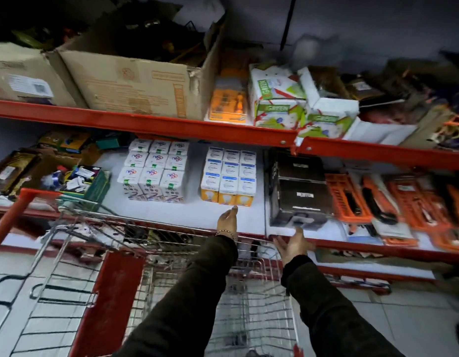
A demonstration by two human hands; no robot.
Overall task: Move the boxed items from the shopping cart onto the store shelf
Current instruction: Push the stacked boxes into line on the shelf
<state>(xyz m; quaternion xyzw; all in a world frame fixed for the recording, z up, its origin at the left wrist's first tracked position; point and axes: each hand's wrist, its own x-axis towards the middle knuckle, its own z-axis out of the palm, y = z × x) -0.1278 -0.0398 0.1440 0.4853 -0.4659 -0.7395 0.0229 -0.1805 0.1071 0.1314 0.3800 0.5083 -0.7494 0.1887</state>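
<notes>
A block of white, blue and yellow bulb boxes (228, 177) stands on the white middle shelf (187, 215). My left hand (227, 222) reaches up just below its front row, fingertips almost touching, holding nothing. My right hand (294, 244) is spread open at the shelf's red front edge, under a black box (299, 191). A second block of white boxes with coloured print (155, 171) stands to the left. The wire shopping cart (171, 279) with red trim sits below my arms; I cannot make out any boxes in its basket.
Large cardboard cartons (135, 83) and green-and-white boxes (277, 99) fill the upper shelf behind a red rail (146, 123). Orange packaged tools (393, 202) lie at the right of the middle shelf. A tray of mixed small items (76, 180) sits at the left.
</notes>
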